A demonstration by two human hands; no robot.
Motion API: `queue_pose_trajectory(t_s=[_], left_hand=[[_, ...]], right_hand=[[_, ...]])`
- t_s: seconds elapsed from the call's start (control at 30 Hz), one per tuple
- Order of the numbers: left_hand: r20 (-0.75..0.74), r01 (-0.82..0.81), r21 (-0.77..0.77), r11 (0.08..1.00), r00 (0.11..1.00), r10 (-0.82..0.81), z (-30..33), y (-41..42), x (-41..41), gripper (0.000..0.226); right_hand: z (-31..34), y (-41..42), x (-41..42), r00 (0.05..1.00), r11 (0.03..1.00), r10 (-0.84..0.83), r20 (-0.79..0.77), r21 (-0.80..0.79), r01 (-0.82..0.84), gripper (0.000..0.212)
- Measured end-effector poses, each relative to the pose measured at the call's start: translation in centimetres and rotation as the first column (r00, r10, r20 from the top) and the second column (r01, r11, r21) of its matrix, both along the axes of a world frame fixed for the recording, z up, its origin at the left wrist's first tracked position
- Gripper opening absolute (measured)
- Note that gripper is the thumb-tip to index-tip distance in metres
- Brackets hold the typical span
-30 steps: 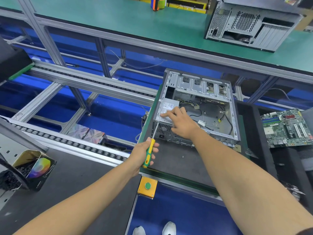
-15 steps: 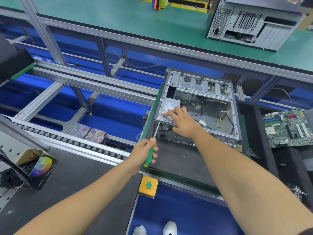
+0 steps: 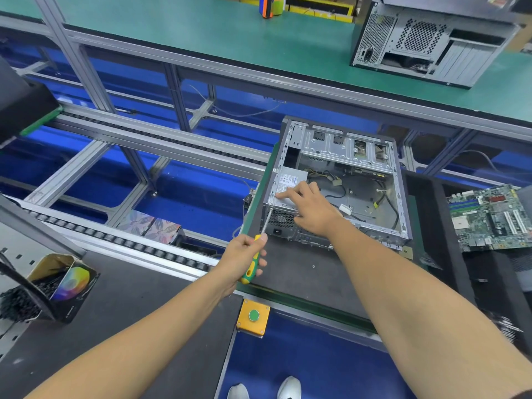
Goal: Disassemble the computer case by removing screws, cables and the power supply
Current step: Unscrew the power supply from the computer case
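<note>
The left hand (image 3: pixel 241 259) grips a screwdriver (image 3: pixel 253 262) (green-and-yellow handle), its tip seemingly at the near-left corner of the case (image 3: pixel 339 180), where the right hand (image 3: pixel 309 210) presses straight fingers on the power supply (image 3: pixel 288 182).

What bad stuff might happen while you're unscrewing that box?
The screwdriver tip sits at the case back's corner; it might slip off. The freed screw may roll away like the loose screw on the mat. The right hand rests beside sharp-looking metal edges.
</note>
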State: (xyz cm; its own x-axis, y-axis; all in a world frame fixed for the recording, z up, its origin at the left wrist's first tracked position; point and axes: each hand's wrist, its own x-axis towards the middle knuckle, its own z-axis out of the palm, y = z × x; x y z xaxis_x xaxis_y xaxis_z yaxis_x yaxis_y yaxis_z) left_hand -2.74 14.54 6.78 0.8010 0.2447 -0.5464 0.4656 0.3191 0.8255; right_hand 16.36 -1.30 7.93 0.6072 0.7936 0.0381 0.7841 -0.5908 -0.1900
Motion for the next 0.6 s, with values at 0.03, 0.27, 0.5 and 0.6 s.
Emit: queue_pose_trajectory(t_s=[0.03, 0.27, 0.5, 0.6], left_hand=[[0.013, 0.022, -0.009, 1.0, 1.0, -0.022, 0.0, 0.0, 0.0, 0.036], [-0.037, 0.048, 0.025, 0.999, 0.998, -0.047, 0.3, -0.2, 0.0, 0.049], [-0.072, 0.033, 0.035, 0.999, 0.997, -0.03, 1.4, -0.3, -0.2, 0.048], [-0.072, 0.023, 0.022, 0.999, 0.997, -0.022, 1.5, -0.6, -0.2, 0.046]], right_hand=[[0.0, 0.0, 0.0, 1.0, 1.0, 0.001, 0.003, 0.0, -0.001, 0.076], [0.2, 0.0, 0.0, 1.0, 1.0, 0.006, 0.01, 0.003, -0.006, 0.072], [0.6, 0.0, -1.3, 0.995, 0.971, -0.014, -0.097, 0.238, 0.036, 0.042], [-1.3, 0.6, -4.9, 0.989, 0.866, -0.016, -0.15, 0.493, 0.089, 0.026]])
